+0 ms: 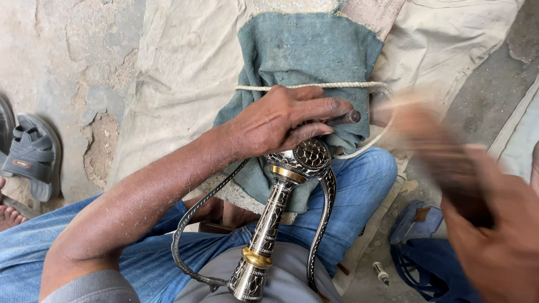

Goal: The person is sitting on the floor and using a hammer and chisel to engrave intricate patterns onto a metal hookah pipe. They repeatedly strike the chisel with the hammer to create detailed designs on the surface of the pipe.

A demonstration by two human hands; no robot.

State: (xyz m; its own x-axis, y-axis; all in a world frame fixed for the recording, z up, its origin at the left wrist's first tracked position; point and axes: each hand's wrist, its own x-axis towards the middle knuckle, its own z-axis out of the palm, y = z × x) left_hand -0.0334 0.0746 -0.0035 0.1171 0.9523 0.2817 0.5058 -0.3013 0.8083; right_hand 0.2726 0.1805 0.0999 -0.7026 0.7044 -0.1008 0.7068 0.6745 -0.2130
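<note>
My left hand grips a thin dark metal punch, pinching it against the round engraved pommel of an ornate silver and brass sword hilt. The hilt lies along my lap, with curved guard bars on both sides. It rests on a teal cloth tied with a cord. My right hand is at the right, blurred in motion, shut on a brown wooden-handled tool whose head is too smeared to make out.
Canvas sheeting covers the cracked ground. A grey sandal and a bare foot lie at the left edge. A blue sandal and a small metal piece sit low right.
</note>
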